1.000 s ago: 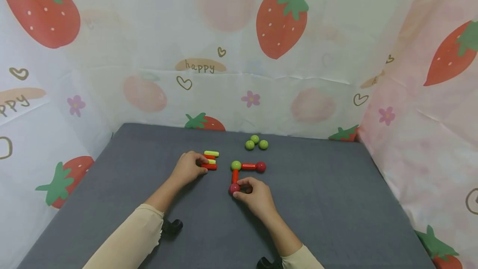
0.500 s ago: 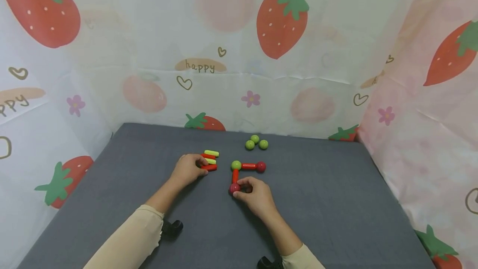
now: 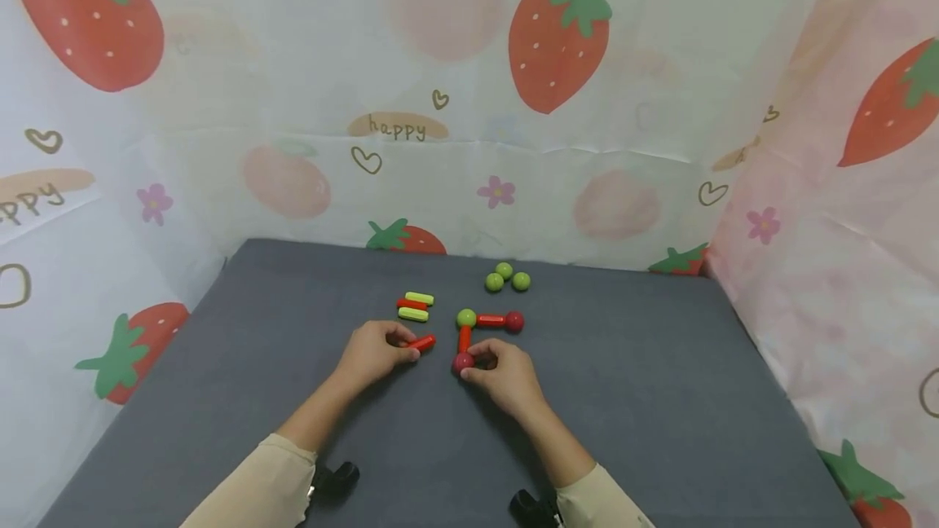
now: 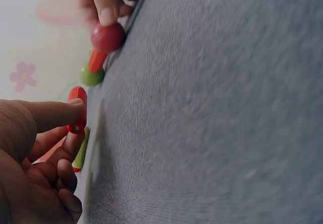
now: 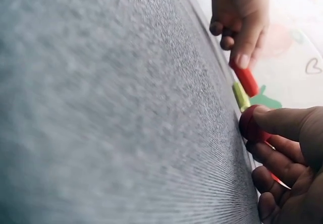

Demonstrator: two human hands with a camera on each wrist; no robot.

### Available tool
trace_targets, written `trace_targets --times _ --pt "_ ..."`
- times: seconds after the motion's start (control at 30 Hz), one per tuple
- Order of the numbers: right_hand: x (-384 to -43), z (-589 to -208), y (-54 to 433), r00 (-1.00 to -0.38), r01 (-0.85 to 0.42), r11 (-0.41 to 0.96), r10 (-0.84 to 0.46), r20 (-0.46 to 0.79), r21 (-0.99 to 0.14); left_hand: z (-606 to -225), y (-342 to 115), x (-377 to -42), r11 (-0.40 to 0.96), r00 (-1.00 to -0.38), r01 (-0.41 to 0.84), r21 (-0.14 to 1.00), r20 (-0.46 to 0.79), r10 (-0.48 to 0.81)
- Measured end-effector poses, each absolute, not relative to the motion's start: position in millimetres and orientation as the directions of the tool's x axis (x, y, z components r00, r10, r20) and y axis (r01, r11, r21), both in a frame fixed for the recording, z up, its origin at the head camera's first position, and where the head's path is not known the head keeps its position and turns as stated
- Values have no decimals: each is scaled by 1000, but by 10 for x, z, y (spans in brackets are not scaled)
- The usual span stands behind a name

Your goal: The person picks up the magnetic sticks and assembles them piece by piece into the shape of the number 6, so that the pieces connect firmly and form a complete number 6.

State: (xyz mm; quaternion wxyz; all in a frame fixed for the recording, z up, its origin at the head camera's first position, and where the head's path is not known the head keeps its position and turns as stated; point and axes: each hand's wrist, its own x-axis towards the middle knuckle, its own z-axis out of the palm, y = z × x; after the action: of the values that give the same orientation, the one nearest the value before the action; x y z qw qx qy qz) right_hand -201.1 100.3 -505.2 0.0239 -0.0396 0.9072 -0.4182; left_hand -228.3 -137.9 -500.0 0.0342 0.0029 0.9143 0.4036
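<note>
Between thumb and fingers my left hand (image 3: 372,355) pinches a red rod (image 3: 421,343), whose free end points right toward the joined pieces. My right hand (image 3: 508,371) grips a dark red ball (image 3: 463,363) at the near end of an L-shaped chain. From that ball a red rod (image 3: 465,339) runs back to a green ball (image 3: 466,318) at the corner. Another red rod (image 3: 490,320) extends right from the corner to a second dark red ball (image 3: 515,321). In the left wrist view, the pinched red rod (image 4: 77,110) shows a small silvery dot on its end.
Behind the left hand lie two yellow-green rods (image 3: 413,314) with a red rod (image 3: 412,304) between them. Three green balls (image 3: 495,282) are grouped at the back of the grey table (image 3: 645,398). A strawberry-print cloth (image 3: 293,63) hangs around the back and sides.
The left hand has taken the nearest red rod from the row of rods and moved it toward me and slightly right. The right hand keeps its hold on the dark red ball.
</note>
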Motion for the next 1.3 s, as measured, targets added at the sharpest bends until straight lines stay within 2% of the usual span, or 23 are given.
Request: trace_targets --times 0.37,1.3 --pt "-2104 -5043 1001 -997 -39 641 -80 -16 -767 -5009 -1263 -2058 636 -997 -33 771 -65 27" --pt "-2161 -5021 994 -995 -47 630 -94 -16 -775 -5045 -1014 -1828 643 -998 -66 763 -64 -26"
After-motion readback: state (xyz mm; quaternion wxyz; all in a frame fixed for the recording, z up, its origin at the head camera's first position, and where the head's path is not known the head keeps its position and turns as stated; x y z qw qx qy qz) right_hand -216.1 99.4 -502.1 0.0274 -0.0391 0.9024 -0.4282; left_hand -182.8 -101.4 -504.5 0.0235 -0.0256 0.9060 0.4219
